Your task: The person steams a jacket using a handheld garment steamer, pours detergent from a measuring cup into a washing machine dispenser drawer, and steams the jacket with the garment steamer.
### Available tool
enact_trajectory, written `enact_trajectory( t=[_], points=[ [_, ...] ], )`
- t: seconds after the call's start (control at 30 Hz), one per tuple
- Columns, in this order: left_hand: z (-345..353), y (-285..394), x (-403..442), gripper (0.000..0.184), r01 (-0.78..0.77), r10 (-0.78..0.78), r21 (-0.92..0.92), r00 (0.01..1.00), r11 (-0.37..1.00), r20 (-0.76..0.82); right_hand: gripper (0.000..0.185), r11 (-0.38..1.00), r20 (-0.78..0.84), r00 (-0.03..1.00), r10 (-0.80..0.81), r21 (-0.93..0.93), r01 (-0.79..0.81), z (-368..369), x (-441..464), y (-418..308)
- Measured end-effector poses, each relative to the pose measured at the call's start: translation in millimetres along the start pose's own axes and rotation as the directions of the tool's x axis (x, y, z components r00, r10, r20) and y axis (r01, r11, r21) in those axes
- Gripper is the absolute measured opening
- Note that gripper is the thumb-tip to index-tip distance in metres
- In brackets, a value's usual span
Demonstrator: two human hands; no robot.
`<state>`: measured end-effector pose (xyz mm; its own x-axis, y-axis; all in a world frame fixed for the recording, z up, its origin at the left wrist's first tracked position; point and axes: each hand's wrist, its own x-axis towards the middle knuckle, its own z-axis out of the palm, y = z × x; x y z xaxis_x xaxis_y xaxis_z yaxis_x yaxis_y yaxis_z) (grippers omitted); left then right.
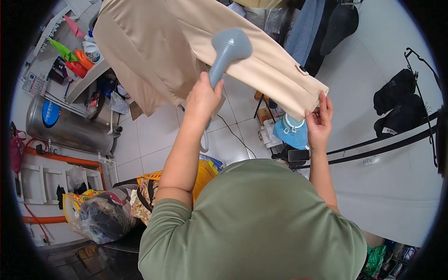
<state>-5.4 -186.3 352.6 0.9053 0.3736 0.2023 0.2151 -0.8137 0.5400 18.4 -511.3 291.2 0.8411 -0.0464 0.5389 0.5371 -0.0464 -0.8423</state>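
Note:
My left hand [204, 95] is wrapped round the handle of a grey garment steamer [232, 44]. The steamer's broad head lies over the sleeve of a beige coat [140, 51], which hangs at the top of the view. Whether the head touches the cloth, I cannot tell. At the cuff end of the sleeve [280, 86], my right hand [320, 120] pinches the fabric between thumb and fingers, holding the sleeve stretched out to the right. A pale hose [204, 141] shows below my left hand, partly hidden by my forearm.
A dark cable [238, 135] runs over the tiled floor [151, 137]. Black caps [396, 98] hang by a dark rail at right. At left are a metal tank [70, 123], a shelf with bottles [81, 60], and stuffed bags [107, 214]. Other clothes [303, 28] hang behind the coat.

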Motion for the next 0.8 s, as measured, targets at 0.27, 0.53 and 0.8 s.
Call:
enact_trajectory(
  t=[0.27,0.53,0.8],
  points=[
    [4.9,14.2,-8.5,0.043,-0.067,0.064,0.020,0.993,0.998,0.103,0.067,1.000,0.010,1.000,0.016,0.023,-0.016,-2.8,-0.1,2.3],
    [-33.5,-23.0,57.9,0.047,0.031,-0.022,0.051,0.986,0.998,-0.167,0.067,1.000,-0.006,1.000,0.026,-0.005,-0.026,-2.0,0.1,-5.8],
    [-61.8,-9.3,86.3,0.052,0.087,-0.078,0.023,0.960,0.996,-0.270,0.068,1.000,-0.011,1.000,0.018,0.012,-0.018,-7.5,0.0,-5.1]
  ],
)
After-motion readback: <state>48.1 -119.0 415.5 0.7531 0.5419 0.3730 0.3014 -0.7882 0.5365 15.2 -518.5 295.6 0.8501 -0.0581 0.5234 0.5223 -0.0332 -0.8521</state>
